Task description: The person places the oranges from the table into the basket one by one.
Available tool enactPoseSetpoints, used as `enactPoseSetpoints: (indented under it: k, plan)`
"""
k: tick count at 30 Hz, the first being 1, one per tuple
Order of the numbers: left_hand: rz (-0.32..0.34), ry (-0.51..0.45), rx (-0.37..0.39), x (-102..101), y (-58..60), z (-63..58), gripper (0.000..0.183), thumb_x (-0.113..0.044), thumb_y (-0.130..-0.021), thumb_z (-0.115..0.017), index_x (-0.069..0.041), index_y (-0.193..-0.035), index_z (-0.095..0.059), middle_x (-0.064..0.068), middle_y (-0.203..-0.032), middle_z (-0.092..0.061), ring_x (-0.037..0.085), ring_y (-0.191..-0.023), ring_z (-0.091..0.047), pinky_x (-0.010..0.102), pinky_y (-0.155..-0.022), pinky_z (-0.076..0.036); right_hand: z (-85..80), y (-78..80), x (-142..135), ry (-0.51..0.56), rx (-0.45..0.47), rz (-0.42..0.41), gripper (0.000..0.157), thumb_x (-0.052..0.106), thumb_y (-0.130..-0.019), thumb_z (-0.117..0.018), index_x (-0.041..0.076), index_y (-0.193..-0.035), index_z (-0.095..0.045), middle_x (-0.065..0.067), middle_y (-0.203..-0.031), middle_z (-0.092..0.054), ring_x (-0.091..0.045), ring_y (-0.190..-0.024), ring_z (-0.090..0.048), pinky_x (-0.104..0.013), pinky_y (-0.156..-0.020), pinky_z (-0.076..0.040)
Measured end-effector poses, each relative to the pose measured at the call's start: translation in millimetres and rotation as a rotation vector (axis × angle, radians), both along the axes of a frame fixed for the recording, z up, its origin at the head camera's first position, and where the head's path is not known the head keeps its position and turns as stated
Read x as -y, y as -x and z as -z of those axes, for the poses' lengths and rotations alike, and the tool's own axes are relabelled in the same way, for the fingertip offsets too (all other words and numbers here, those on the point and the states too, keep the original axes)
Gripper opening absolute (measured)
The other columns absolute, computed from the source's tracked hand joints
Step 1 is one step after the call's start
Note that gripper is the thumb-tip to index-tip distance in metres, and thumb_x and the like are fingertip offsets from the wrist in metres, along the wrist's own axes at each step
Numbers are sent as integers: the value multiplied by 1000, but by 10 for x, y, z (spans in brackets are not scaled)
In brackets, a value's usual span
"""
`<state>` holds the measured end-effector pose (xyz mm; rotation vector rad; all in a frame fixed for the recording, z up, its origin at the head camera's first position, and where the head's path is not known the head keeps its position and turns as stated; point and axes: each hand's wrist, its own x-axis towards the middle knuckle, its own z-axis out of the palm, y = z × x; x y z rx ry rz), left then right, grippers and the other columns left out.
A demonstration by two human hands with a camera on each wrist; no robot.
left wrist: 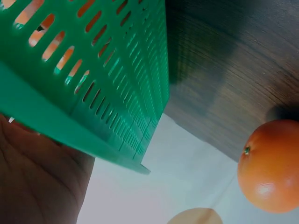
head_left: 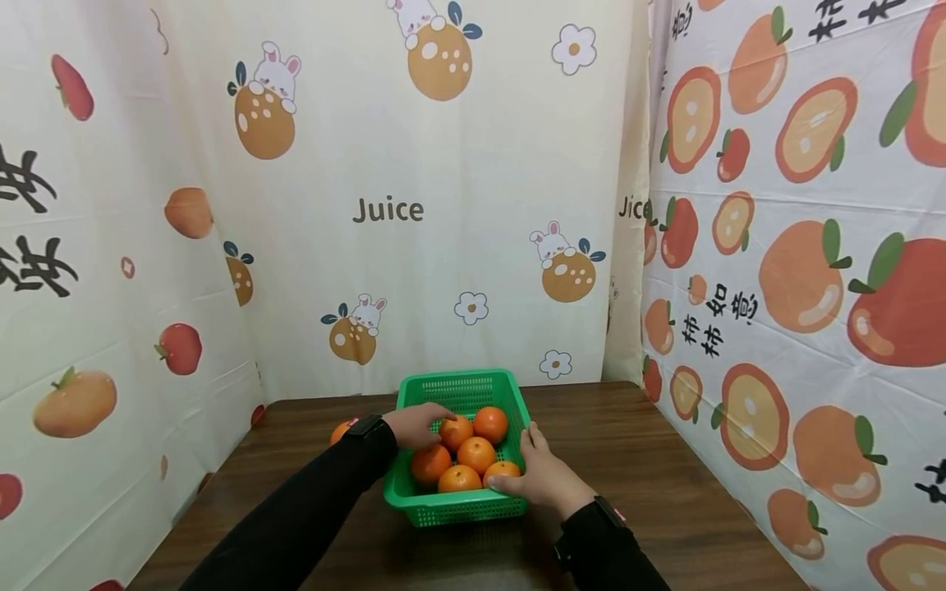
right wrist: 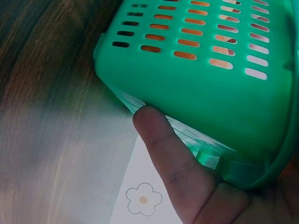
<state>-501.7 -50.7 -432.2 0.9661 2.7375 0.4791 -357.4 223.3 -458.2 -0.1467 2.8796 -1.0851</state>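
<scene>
A green plastic basket with slotted walls stands on the table and holds several oranges. My left hand reaches over its left rim, fingers curved over an orange near the back. In the left wrist view, the palm shows beside the rim; its fingertips are hidden. At the front right corner, my right hand grips the basket, with the thumb over the front rim and the fingers along the outer right side. One finger lies against the outer wall in the right wrist view.
Another orange lies on the table outside the basket, to its left, partly behind the left wrist in the head view. The dark wooden table is enclosed by fruit-printed curtains at the back and both sides.
</scene>
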Motion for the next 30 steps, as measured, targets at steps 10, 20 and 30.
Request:
enactPoseSetpoints:
  k: [10,20,30]
  plan:
    - [33,-70,-91,250,-143,-52,45,-14,-103,-68,-12,-147,-64,12,-159,-54,36,-150,-47,58,-121,-42,-29,-1,-2,3,-1,-1,114,59,-92,-78,-1,-169,-19,-19,-180,-2,-49,-153,-40,-66,-118,-41]
    - [33,-146,-176,511,-243,50,36,-7,-104,-60,-12,-139,-69,14,-154,-59,38,-147,-51,59,-120,-43,-5,-19,20,8,11,1,114,58,-92,-79,0,-169,-18,-20,-180,-2,-50,-152,-40,-67,-117,-41]
    - [-187,-281,-251,921,-196,18,37,-1,-107,-47,-11,-134,-71,9,-142,-67,32,-138,-60,57,-115,-49,-35,-36,28,8,16,10,113,58,-92,-78,1,-170,-18,-18,-180,-2,-49,-153,-39,-66,-118,-40]
